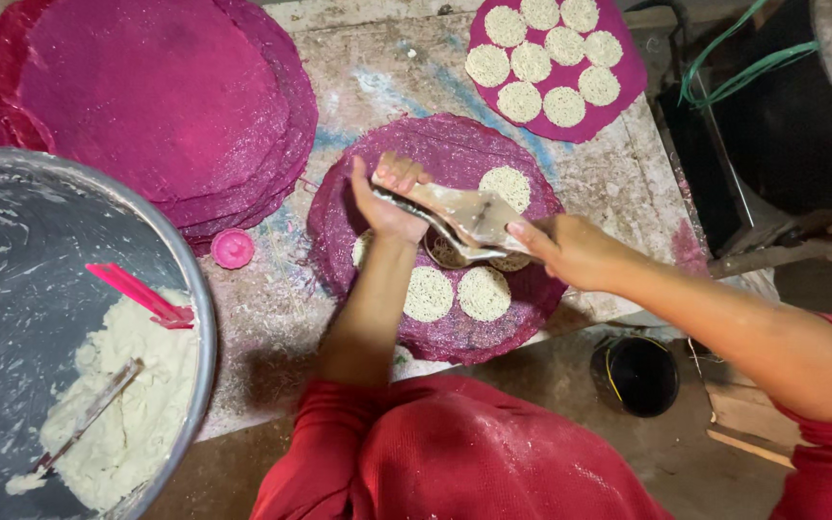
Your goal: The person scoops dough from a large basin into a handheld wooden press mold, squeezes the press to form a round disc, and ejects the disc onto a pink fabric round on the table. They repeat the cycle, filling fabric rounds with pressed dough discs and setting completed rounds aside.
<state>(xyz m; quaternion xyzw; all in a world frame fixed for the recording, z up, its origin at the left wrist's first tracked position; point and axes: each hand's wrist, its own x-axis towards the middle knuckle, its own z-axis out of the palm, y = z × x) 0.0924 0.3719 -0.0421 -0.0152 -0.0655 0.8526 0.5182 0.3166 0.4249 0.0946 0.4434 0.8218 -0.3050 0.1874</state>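
Metal, smeared with batter, the flat scraper (pixel 464 220) sits gripped between both our hands. Our left hand (pixel 387 197) reaches forward, palm turned right, fingers curled over its far end. Our right hand (pixel 570 248) comes in from the right, pinching the near end. Its long axis runs left-right, above the purple mat (pixel 435 154) bearing white discs (pixel 484 293).

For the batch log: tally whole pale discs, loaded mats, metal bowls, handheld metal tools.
Pale discs in full view: 13 (10 far mat, 3 near mat)
Mats carrying discs: 2
Metal bowl: 1
Metal tool, gripped by left hand and right hand: 1
Total: 17
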